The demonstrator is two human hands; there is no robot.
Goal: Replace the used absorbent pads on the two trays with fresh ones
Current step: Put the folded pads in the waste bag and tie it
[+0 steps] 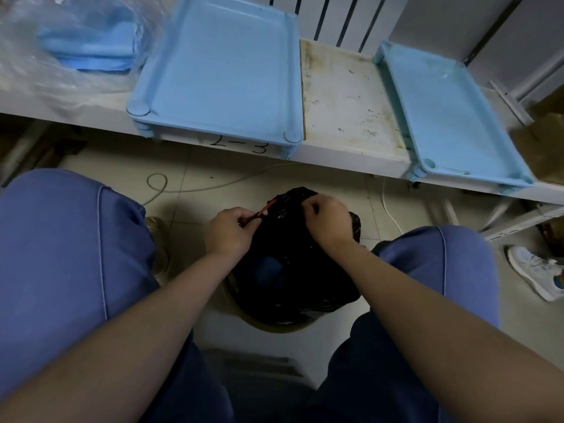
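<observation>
Two light-blue trays sit on a white shelf: a large tray left of centre and a second tray at the right, both showing bare blue floors. A clear plastic bag of folded blue pads lies at the far left of the shelf. Below, on the floor between my knees, stands a black rubbish bag. My left hand pinches the bag's red drawstring. My right hand grips the bag's top edge on the other side.
The stained white shelf runs across the view with "2-3" written on its front edge. A white cable loops on the tiled floor. Someone's white sneaker is at the right. Brown cardboard sits beyond the right tray.
</observation>
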